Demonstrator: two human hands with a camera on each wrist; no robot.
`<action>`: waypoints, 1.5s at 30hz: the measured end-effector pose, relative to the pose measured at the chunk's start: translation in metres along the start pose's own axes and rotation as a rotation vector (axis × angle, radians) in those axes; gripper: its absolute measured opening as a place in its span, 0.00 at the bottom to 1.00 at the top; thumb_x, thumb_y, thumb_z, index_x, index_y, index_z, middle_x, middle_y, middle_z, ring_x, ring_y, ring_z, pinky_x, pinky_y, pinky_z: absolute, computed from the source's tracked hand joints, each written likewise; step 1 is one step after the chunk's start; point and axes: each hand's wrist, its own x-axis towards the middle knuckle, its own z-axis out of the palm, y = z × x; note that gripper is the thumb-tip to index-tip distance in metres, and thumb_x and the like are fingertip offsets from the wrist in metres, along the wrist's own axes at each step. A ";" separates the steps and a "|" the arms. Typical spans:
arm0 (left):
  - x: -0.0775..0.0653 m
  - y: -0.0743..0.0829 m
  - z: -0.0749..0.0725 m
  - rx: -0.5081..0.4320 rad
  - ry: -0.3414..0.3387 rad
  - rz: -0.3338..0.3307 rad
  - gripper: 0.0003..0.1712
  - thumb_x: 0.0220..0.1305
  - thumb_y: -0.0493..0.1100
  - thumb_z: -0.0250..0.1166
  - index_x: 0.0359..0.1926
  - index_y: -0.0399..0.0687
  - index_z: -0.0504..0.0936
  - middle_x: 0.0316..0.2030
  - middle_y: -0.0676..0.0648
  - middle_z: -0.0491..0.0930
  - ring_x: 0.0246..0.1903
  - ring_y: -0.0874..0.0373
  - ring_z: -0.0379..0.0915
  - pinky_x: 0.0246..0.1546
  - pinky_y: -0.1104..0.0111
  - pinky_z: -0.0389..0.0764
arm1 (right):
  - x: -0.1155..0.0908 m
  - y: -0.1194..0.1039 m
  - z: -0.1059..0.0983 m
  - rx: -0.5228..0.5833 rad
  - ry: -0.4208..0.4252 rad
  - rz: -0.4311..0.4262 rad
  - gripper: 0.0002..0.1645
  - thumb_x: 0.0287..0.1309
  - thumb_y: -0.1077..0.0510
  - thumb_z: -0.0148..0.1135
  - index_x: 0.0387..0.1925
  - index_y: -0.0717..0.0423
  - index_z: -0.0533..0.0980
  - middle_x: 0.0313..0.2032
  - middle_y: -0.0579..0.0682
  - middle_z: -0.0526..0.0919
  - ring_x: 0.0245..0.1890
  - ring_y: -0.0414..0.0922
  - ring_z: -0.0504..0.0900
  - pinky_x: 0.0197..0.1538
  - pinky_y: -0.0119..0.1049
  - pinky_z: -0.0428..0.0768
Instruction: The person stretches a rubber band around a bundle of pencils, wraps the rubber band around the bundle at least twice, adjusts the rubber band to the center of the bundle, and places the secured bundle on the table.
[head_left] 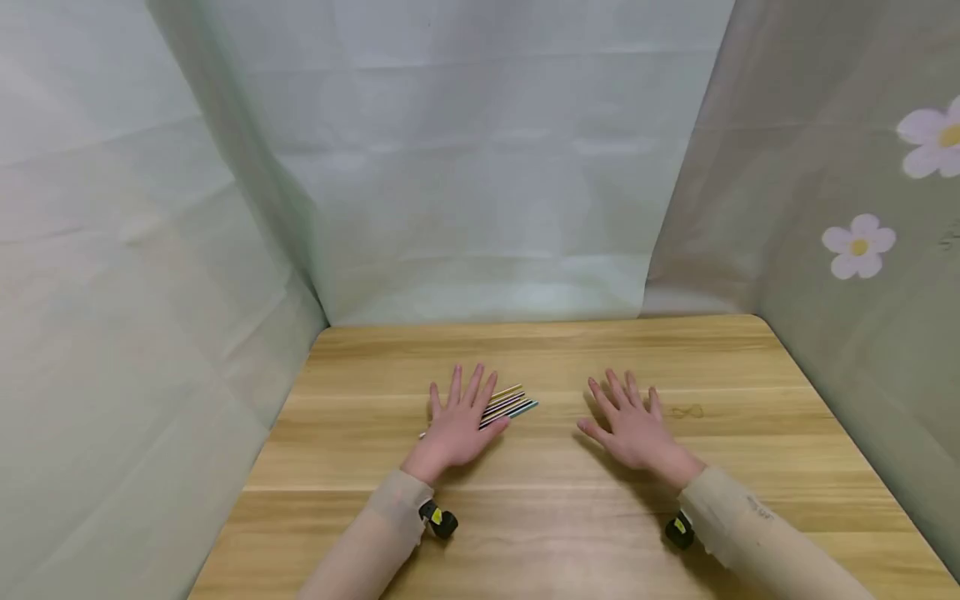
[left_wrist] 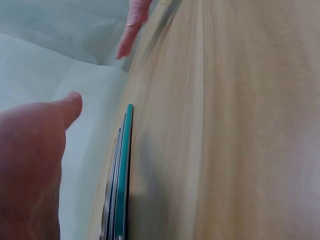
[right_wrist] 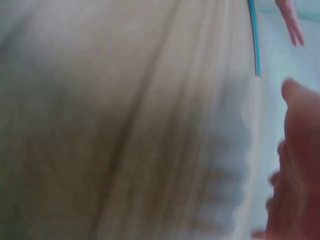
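Left hand: we hold it released, fingers spread wide, above the thin sticks.
Right hand: ours too is released, fingers fanned over the table.
Sticks: we see gold, dark and teal ones, side by side, left of centre, slanting far right.
Twisted band: thin, yellowish, just right of our right fingers.

**Lane open mid-table, cloth on three sides**

Bare table between left grip and right grip, passable front to back. Left grip overhangs the sticks, blocking straight-down access to their middle; right ends poke out, reachable from the right. Thin loop lies flat just beside right grip, minor obstacle. Cloth walls bound left, right, back. Wrist cameras crowd both inner sides.
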 end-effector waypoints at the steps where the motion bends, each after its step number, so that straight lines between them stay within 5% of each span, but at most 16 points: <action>1: -0.001 -0.001 -0.001 -0.021 0.013 0.009 0.50 0.80 0.71 0.49 0.88 0.58 0.39 0.85 0.50 0.28 0.82 0.40 0.15 0.72 0.26 0.30 | 0.001 0.000 0.000 0.016 -0.002 -0.026 0.50 0.79 0.28 0.47 0.86 0.50 0.50 0.85 0.62 0.43 0.83 0.68 0.37 0.75 0.77 0.37; 6: -0.018 -0.017 -0.007 -0.108 0.055 0.018 0.50 0.81 0.65 0.54 0.88 0.53 0.38 0.86 0.48 0.28 0.82 0.38 0.15 0.72 0.26 0.32 | 0.009 -0.001 -0.006 0.056 -0.038 -0.169 0.48 0.80 0.31 0.49 0.86 0.52 0.51 0.85 0.61 0.46 0.83 0.66 0.43 0.78 0.70 0.49; 16: -0.060 -0.062 -0.018 -0.162 0.088 -0.062 0.51 0.82 0.61 0.56 0.87 0.45 0.40 0.86 0.42 0.32 0.81 0.32 0.16 0.69 0.23 0.32 | 0.026 -0.002 -0.013 0.026 -0.016 -0.307 0.46 0.80 0.36 0.53 0.83 0.60 0.58 0.82 0.65 0.55 0.81 0.67 0.51 0.77 0.68 0.55; 22: -0.074 -0.085 -0.018 -0.176 0.056 -0.163 0.56 0.79 0.66 0.57 0.86 0.39 0.38 0.85 0.35 0.34 0.81 0.28 0.20 0.68 0.21 0.28 | 0.048 -0.009 -0.009 -0.002 -0.088 -0.333 0.46 0.80 0.35 0.54 0.84 0.58 0.56 0.82 0.66 0.53 0.82 0.67 0.47 0.78 0.66 0.53; 27: -0.075 -0.098 -0.002 -0.180 -0.048 -0.231 0.65 0.74 0.76 0.53 0.85 0.36 0.34 0.85 0.36 0.27 0.81 0.31 0.15 0.68 0.25 0.20 | 0.062 -0.020 -0.009 -0.036 -0.164 -0.311 0.51 0.79 0.31 0.51 0.84 0.60 0.52 0.83 0.65 0.49 0.83 0.66 0.43 0.80 0.63 0.49; 33: -0.071 -0.098 0.010 -0.187 -0.072 -0.239 0.67 0.72 0.79 0.53 0.84 0.34 0.36 0.85 0.37 0.28 0.81 0.32 0.15 0.68 0.28 0.15 | 0.076 -0.034 -0.005 -0.064 -0.220 -0.308 0.56 0.79 0.28 0.46 0.84 0.65 0.47 0.84 0.66 0.44 0.83 0.65 0.39 0.81 0.60 0.46; 45: -0.070 -0.072 0.004 -0.173 -0.078 -0.266 0.70 0.71 0.81 0.50 0.83 0.29 0.37 0.84 0.33 0.29 0.81 0.31 0.15 0.66 0.27 0.12 | 0.093 -0.046 0.004 -0.120 -0.234 -0.319 0.57 0.79 0.28 0.46 0.84 0.65 0.45 0.84 0.65 0.41 0.84 0.64 0.38 0.82 0.59 0.45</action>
